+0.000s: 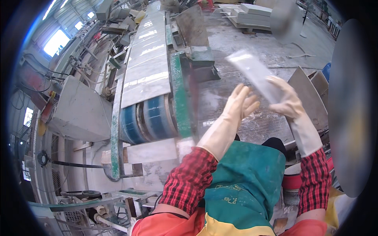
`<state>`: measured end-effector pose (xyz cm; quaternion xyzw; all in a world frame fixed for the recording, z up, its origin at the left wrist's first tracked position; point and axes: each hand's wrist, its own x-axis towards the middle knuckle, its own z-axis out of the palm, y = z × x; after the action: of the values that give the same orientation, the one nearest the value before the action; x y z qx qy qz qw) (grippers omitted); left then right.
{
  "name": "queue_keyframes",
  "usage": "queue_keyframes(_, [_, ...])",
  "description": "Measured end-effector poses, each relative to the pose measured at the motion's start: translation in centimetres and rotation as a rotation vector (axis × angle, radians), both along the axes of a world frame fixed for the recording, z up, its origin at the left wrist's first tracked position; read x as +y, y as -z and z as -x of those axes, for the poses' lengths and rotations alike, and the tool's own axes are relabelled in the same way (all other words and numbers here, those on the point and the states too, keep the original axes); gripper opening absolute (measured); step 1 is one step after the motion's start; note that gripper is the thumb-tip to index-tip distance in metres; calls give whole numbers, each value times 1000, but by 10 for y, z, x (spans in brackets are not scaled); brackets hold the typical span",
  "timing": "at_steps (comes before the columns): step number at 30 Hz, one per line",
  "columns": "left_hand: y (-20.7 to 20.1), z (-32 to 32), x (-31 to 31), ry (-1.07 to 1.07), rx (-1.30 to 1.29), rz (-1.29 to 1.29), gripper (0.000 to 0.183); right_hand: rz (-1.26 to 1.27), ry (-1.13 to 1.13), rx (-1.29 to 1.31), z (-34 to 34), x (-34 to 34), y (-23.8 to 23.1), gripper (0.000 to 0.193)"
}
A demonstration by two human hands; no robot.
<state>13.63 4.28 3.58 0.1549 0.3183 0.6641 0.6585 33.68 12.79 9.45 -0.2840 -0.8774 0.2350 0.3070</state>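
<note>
In cream rubber gloves, both of my hands are raised in front of my green apron (244, 173). My right hand (286, 99) is closed on the near end of a long white stone strip (252, 69), its thumb and fingers on either side. The strip slants up and to the left, smeared by motion. My left hand (239, 103) is just left of the strip's lower part, fingers apart and holding nothing. To its left, several glossy pale stone pieces (147, 69) lie in a row on a conveyor, above a blue roller (159, 117).
A green rail (180, 90) borders the conveyor on my side. Below the roller is a pale slab (151, 151). White slabs (250, 16) are stacked at the far right. Brownish boards (309, 92) lean at the right. Machinery and a large angular housing (80, 110) occupy the left.
</note>
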Motion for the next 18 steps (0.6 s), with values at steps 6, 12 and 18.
queue_keyframes(6, [25,93,-28,-494,-162,-16,40,-315,-353,-617,153,-32,-33,70])
queue_keyframes(12, [61,236,-99,-921,-234,72,39,-297,-240,-437,149,-21,-21,69])
queue_keyframes(18, [122,310,-131,-1003,-182,126,44,-174,129,-394,-24,22,31,68])
